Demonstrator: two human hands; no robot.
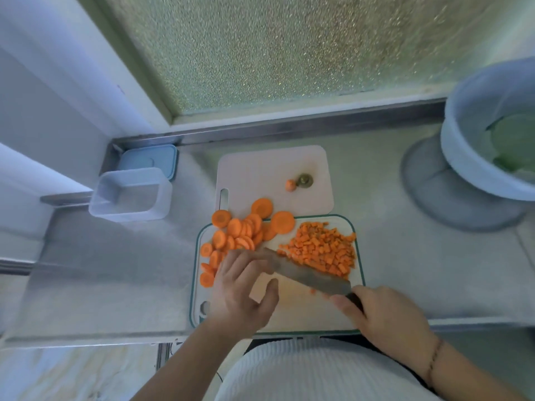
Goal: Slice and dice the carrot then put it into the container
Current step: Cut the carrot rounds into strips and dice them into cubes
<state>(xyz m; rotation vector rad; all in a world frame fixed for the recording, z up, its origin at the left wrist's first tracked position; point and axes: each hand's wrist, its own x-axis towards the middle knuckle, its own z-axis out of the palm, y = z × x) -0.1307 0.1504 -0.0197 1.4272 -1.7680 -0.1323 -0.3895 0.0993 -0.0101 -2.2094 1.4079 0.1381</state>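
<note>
Carrot slices [231,235] heaped left, diced carrot [321,248] piled right.

Steel counter beneath a frosted window, with bowl, lid and a second board.

A pale pink plastic cutting board [275,169] lies on the brushed stainless-steel counter [405,256], toward the pebbled frosted-glass window [275,47]. At the right edge a pale blue round plastic bowl [463,157] holding green leaves [515,146] stands in a grey round dish [440,204]. In the far left corner a blue square plastic lid [147,157] lies flat beside the white wall [58,96].
</note>
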